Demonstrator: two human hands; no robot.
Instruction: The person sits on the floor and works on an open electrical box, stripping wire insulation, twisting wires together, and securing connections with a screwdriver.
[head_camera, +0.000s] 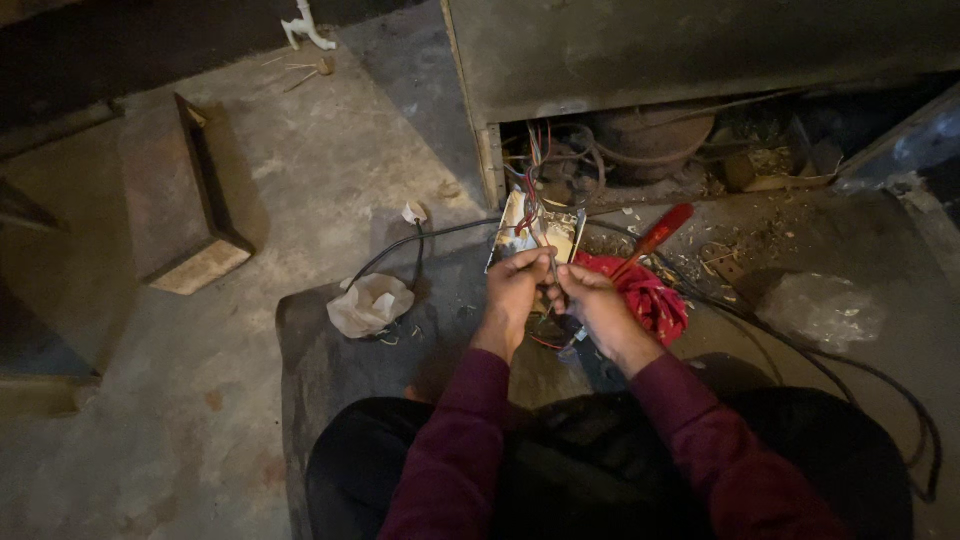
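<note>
Our left hand and right hand meet at the middle of the scene, both closed in a pinch on a bundle of thin wires that runs from the open base of an old appliance at the far side. The left fingers grip the strands near a small pale electrical box, which sits on the floor just beyond our knuckles; the right hand holds the same strands a little nearer to us. We cannot tell whether a tool is in either hand.

A red-handled screwdriver lies on a red cloth just right of the right hand, untouched. A crumpled pale rag rests to the left, beside a black cable with a white plug. A clear plastic bag lies far right, a wooden block far left.

We judge the work to be at the wire-handling stage: strands being sorted or joined at the box. The next move would call for steady fingertips, and perhaps the screwdriver close by.
</note>
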